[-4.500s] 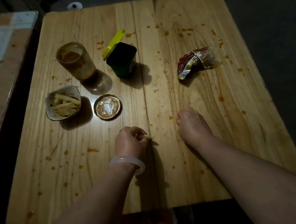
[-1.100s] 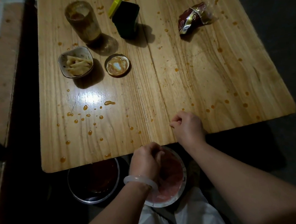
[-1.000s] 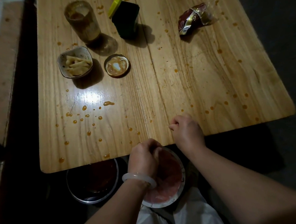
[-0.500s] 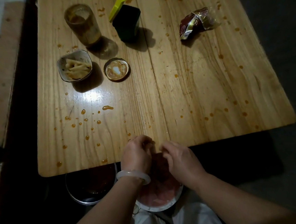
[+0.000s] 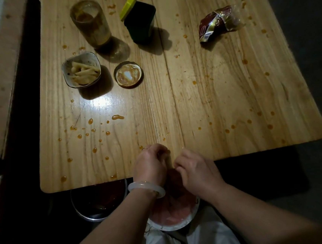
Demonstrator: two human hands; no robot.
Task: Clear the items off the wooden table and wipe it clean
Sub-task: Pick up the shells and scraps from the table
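Both hands meet at the wooden table edge, curled fingers' grip unclear.

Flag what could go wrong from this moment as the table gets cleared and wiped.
1. Both hands, left hand and right hand, work over the pink-stained bowl sitting below the table's near edge; scraps could miss it and land on the white cloth beneath.
2. Sauce drops cover the wood; wiping before lifting the jar, dish of fries and lid may smear sauce around them.
3. The green tub stands with its lid up and could tip.
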